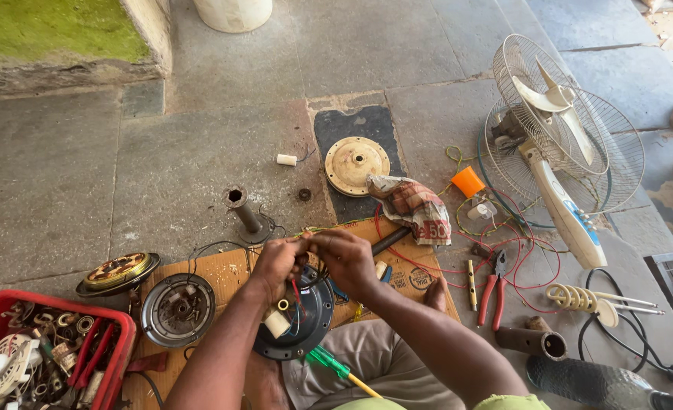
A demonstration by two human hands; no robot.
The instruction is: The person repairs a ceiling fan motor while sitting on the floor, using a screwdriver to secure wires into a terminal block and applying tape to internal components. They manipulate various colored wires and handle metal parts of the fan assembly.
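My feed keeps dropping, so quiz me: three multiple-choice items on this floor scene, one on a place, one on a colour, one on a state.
1. Where does the red-handled pliers lie?
A. in the red bin
B. on the floor to the right of the cardboard
C. on top of the fan

2. What colour is the screwdriver handle near the person's lap?
A. green
B. blue
C. black

3. What are the left hand and right hand doing?
A. resting flat on the floor
B. pinching thin wires between them
C. lifting the fan

Answers: 1 B, it lies on the stone beside the cardboard among red wire. 2 A, the handle is clear green. 3 B, both meet above the dark round motor housing, fingertips closed on wires.
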